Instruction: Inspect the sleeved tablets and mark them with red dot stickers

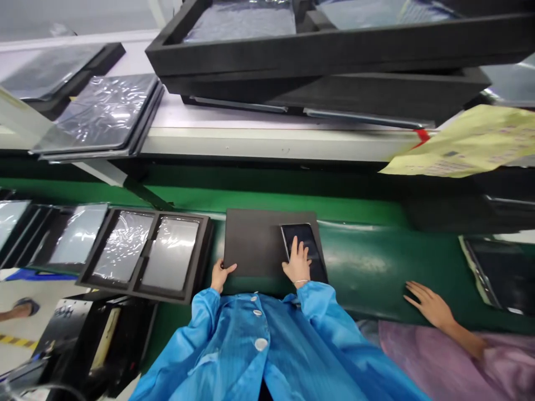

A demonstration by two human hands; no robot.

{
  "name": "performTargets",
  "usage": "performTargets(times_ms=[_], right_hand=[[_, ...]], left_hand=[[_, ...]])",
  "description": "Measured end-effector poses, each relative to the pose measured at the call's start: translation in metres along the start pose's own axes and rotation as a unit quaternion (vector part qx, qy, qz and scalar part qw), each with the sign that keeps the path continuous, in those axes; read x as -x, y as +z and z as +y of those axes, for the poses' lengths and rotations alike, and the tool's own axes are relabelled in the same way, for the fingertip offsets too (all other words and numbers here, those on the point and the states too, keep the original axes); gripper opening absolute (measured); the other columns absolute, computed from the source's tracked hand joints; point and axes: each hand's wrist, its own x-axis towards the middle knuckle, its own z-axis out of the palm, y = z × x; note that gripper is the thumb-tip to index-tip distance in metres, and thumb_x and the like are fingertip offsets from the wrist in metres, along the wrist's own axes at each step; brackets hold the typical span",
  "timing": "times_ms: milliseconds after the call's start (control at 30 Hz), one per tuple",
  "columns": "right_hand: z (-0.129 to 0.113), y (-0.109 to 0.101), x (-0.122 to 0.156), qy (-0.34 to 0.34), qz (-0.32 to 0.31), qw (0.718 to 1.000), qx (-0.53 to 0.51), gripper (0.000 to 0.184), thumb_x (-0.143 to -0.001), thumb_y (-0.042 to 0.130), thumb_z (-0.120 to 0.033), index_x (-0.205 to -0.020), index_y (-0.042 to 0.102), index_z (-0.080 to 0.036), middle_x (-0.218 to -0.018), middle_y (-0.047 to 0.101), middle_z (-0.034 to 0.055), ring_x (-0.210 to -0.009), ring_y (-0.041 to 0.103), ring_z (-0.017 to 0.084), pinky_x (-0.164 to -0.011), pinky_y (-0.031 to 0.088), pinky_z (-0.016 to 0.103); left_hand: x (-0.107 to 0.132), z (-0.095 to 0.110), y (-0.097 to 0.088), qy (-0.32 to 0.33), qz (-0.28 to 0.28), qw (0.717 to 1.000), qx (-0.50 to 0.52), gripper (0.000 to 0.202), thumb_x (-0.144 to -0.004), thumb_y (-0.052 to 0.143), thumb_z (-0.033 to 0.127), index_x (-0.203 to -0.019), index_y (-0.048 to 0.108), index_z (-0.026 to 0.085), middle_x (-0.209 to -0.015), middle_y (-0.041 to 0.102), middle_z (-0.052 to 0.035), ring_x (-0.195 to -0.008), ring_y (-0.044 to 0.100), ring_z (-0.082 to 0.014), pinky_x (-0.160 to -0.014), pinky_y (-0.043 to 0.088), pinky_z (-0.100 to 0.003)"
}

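A dark grey foam board (254, 242) lies flat on the green bench in front of me. My left hand (219, 275) grips its left front edge, thumb on top and fingers at the side. On the board's right part rests a black glossy screen panel (320, 270), tablet-like and slightly slanted. My right hand (297, 264) lies over this panel with fingers spread, touching its surface. The palm hides part of the panel's left edge.
Left stands a foam tray (142, 295) with two film-wrapped panels. Stacked foam trays (334, 50) and wrapped panels (104, 114) sit on the shelf above. A yellow paper (463, 142) hangs from it. At right, a co-worker's hand (430, 303) rests on the bench near another black panel (501, 273).
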Motion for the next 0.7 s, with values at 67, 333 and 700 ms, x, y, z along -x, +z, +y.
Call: performTargets(times_ms=[67, 333, 700], right_hand=[[0.008, -0.028, -0.001, 0.013, 0.013, 0.999, -0.051, 0.099, -0.067, 0.067, -0.017, -0.161, 0.035, -0.015, -0.155, 0.048, 0.0239, -0.143, 0.044, 0.048, -0.114, 0.034, 0.069], [0.034, -0.157, 0.004, 0.075, 0.030, 0.937, -0.341, 0.048, -0.051, 0.073, -0.036, -0.096, 0.075, -0.018, -0.081, 0.078, 0.0051, -0.077, 0.070, 0.030, -0.075, 0.058, 0.044], [-0.050, -0.173, 0.078, 0.054, -0.010, 0.812, -0.581, 0.034, -0.047, 0.082, -0.020, -0.080, 0.075, -0.024, -0.071, 0.077, -0.0006, -0.058, 0.069, 0.022, -0.058, 0.056, 0.034]], left_hand=[[0.009, 0.000, -0.006, 0.004, -0.012, 1.000, 0.027, 0.041, -0.084, 0.079, 0.038, -0.118, 0.069, 0.018, -0.114, 0.076, -0.0115, -0.106, 0.073, -0.0254, -0.096, 0.059, -0.043], [0.040, -0.008, -0.049, -0.031, -0.027, 0.999, 0.036, 0.068, -0.069, 0.087, 0.034, -0.130, 0.063, 0.019, -0.124, 0.073, -0.0168, -0.125, 0.067, -0.0380, -0.110, 0.051, -0.053], [0.122, 0.191, -0.008, 0.335, -0.185, 0.902, 0.202, 0.079, -0.101, 0.043, 0.062, -0.167, 0.014, 0.029, -0.169, 0.033, -0.0114, -0.152, 0.041, -0.0317, -0.121, 0.041, -0.047]])
